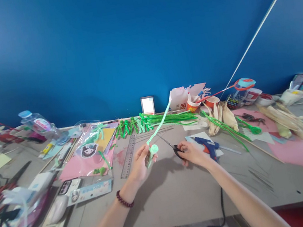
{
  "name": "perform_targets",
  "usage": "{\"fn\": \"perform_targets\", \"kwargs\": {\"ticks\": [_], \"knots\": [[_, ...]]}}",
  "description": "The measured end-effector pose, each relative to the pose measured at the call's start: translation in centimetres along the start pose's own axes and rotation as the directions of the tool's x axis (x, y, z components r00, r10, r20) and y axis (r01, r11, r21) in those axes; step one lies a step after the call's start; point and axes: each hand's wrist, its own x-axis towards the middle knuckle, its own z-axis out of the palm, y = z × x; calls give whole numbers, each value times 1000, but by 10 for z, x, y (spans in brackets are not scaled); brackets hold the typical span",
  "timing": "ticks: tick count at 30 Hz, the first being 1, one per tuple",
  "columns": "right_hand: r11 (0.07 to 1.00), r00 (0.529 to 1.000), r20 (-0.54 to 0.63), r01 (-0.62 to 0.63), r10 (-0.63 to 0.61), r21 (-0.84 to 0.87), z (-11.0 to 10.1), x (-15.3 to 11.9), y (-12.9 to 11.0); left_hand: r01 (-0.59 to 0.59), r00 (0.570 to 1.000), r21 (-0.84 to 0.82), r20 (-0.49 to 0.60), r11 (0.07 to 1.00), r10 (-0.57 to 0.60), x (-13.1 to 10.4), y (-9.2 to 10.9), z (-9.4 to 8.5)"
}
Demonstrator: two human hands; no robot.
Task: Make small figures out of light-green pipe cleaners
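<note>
Head view: left hand pinching a pale-green coil, right hand gripping scissors

We are observing two bare hands working above a grey table (166,200). The left hand (140,164), with a dark beaded bracelet (124,199) circling its wrist, is closing its thumb and fingers on a pale-green fuzzy coil (153,149). We are noting the coil sitting at the fingertips, near the middle of the work area; a long pale-green strip (162,122) is rising from the hand toward the upper right.

The right hand (191,154) is clasping black-handled scissors (177,151) by the handles, their blades pointing toward the upper left, apart from the coil. We are unable to tell whether the blades are parted.

We are also recording a clear ruler (129,156) lying just beside the left hand, a blue glue gun (210,147) lying beside the right, and a bundle of green fuzzy stems (174,118) stretching along the back.
</note>
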Motion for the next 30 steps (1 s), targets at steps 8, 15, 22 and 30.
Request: {"fn": "perform_targets", "kwargs": {"ticks": [8,15,22,30], "knots": [[975,978,-18,205,-207,-84,9,1,0,86,996,-134,22,987,-83,1,-8,3],[976,979,-9,204,-205,-77,27,-5,-6,139,986,-90,99,986,-130,-3,-18,6],[971,971,-36,233,-235,-60,37,-1,7,139,983,-62,129,988,-130,-4,-25,7],[927,950,-15,302,-313,-224,42,-4,9,153,981,2,121,988,-152,-2,-28,6]]}}
